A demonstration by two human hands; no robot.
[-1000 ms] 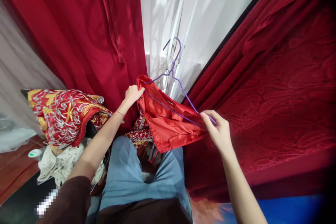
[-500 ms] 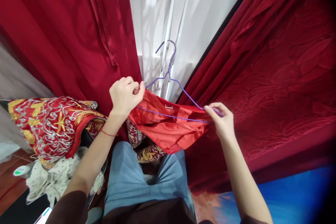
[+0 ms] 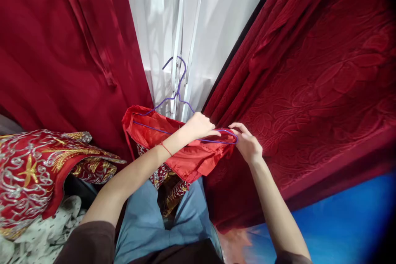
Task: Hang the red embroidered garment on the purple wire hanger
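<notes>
A purple wire hanger [image 3: 180, 86] is in front of me, its hook upward. A red satin-lined garment [image 3: 194, 163] hangs along it; patterned cloth shows below, between my knees. My left hand [image 3: 199, 127] has crossed toward the hanger's right side and is closed at the garment's upper edge, partly covering the hanger's right arm. At the hanger's right end, my right hand [image 3: 249, 144] pinches the corner, where the bare wire tip pokes out past the red cloth. The garment's left edge lies around the hanger's left end, with no hand on it.
Dark red curtains [image 3: 297, 103] stand at both sides, with white drapery [image 3: 235, 16] and white poles between them. On the left lies an embroidered red and gold garment [image 3: 27, 169] over white spotted cloth [image 3: 46, 231]. A blue surface [image 3: 340, 227] is at lower right.
My left hand has left the garment's left edge and moved right to the hanger's right side. The garment's left side now sits on the hanger's left end. The view has shifted right.
</notes>
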